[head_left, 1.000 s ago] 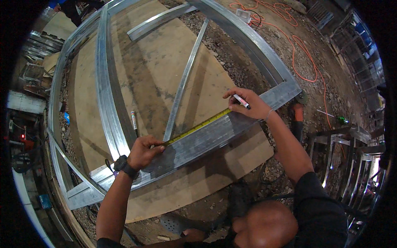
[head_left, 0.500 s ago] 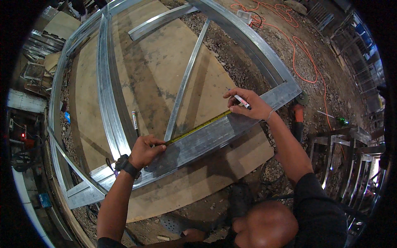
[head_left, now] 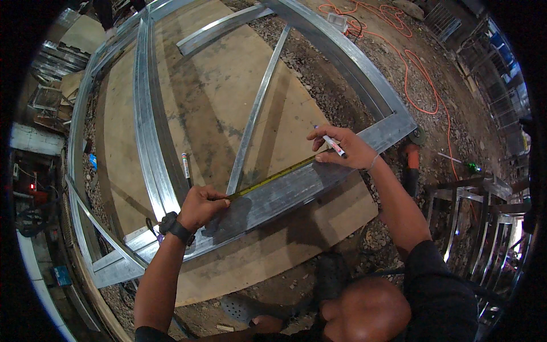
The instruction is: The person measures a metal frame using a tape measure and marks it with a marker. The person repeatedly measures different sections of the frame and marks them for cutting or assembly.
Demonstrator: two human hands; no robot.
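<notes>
A yellow tape measure blade [head_left: 270,180] is stretched along the far edge of a wide silver metal beam [head_left: 279,196]. My left hand [head_left: 200,210] pinches the blade's left end beside the foot of a thin slanted metal bar [head_left: 259,111]. Over the blade's right end, my right hand [head_left: 350,151] has a white marker [head_left: 332,145] between its fingers, while the thumb side presses on the beam by the tape. No tape case shows. Just beyond my left knuckles is a second white marker [head_left: 186,166]; whether that hand touches it is unclear.
The beam belongs to a large metal frame [head_left: 151,114] lying over brown boards [head_left: 219,85]. An angle grinder [head_left: 411,157] rests by its right corner. An orange cord [head_left: 424,74] winds over gravel. Metal racks [head_left: 481,211] stand at right; another person's legs [head_left: 104,12] show at the far left.
My right hand has shifted slightly down, bringing its thumb to the beam, and the marker has tilted more steeply. My left hand stays put. The other person's legs have come further into view.
</notes>
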